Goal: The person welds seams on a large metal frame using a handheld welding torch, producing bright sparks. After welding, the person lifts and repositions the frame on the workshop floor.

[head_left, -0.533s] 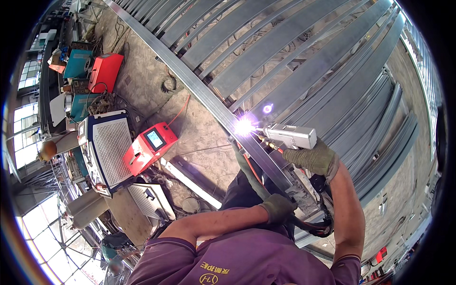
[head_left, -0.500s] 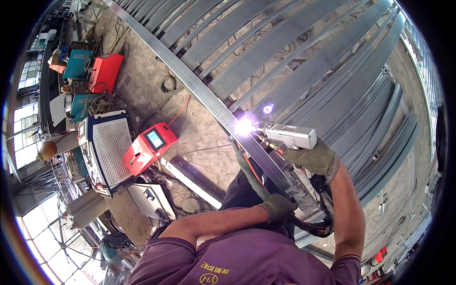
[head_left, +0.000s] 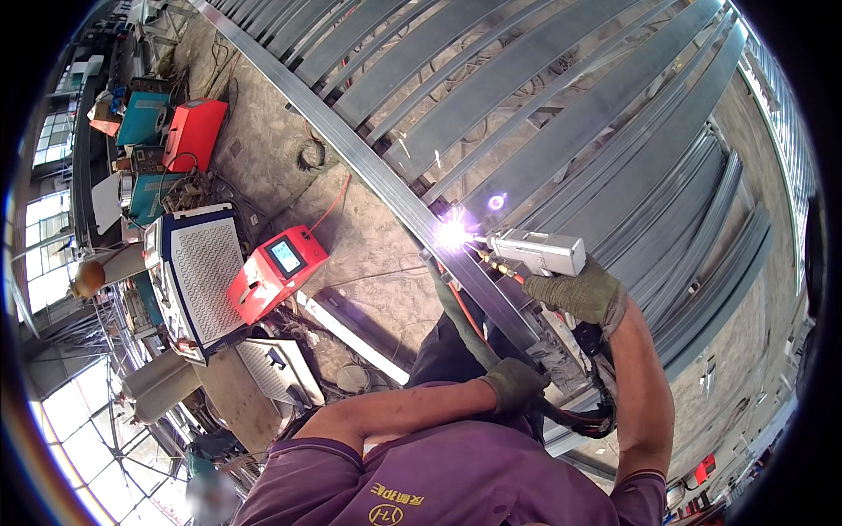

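Note:
My right hand (head_left: pixel 581 296), in an olive work glove, is wrapped round a silver boxy welding torch (head_left: pixel 537 252) with brass fittings and a red line beneath it. A bright violet-white glare (head_left: pixel 453 233) burns at the torch tip and hides the contact point on the metal rail (head_left: pixel 399 191). Flat grey metal bars (head_left: pixel 456 81) run off that rail to the upper right. Close to my body, my left hand (head_left: pixel 516 386), also gloved, is closed round the thick green-sleeved hose (head_left: pixel 474 337). The hose's dark continuation (head_left: pixel 574 422) bends toward my right forearm.
At left stand a red machine with a screen (head_left: pixel 281 270), a white-and-blue perforated cabinet (head_left: pixel 206 280), another red unit (head_left: pixel 195 133) and teal boxes (head_left: pixel 145 117). A long metal profile (head_left: pixel 358 337) lies on the floor. Stacked bars (head_left: pixel 675 219) lie at right.
Sparks now fly above the glare, toward the bars. Both hands and the torch hold nearly the same place.

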Tool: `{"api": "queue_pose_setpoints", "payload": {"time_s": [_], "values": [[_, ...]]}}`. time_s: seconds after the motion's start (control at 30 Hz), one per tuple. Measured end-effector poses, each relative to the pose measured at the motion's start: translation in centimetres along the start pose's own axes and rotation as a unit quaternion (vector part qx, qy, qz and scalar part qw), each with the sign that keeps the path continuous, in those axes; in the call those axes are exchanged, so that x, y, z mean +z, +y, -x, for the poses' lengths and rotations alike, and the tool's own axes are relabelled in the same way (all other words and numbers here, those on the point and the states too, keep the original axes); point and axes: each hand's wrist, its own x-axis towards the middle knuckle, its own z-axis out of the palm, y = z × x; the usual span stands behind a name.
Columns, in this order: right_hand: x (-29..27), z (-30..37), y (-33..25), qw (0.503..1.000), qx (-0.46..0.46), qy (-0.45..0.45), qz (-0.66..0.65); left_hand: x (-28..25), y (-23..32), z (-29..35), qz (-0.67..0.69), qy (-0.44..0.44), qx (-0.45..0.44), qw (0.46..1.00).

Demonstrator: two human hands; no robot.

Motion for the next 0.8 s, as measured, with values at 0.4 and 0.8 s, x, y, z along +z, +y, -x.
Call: {"api": "queue_pose_setpoints", "payload": {"time_s": [0.4, 0.8], "values": [[-0.5, 0.5, -0.2, 0.997, 0.064, -0.034, -0.017, -1.2, 0.6, 0.5, 0.006, -0.034, 0.002, 0.999], [-0.3, 0.7, 0.8, 0.999, 0.04, -0.019, -0.013, -0.4, 0.6, 0.4, 0.019, -0.009, 0.013, 1.0]]}}
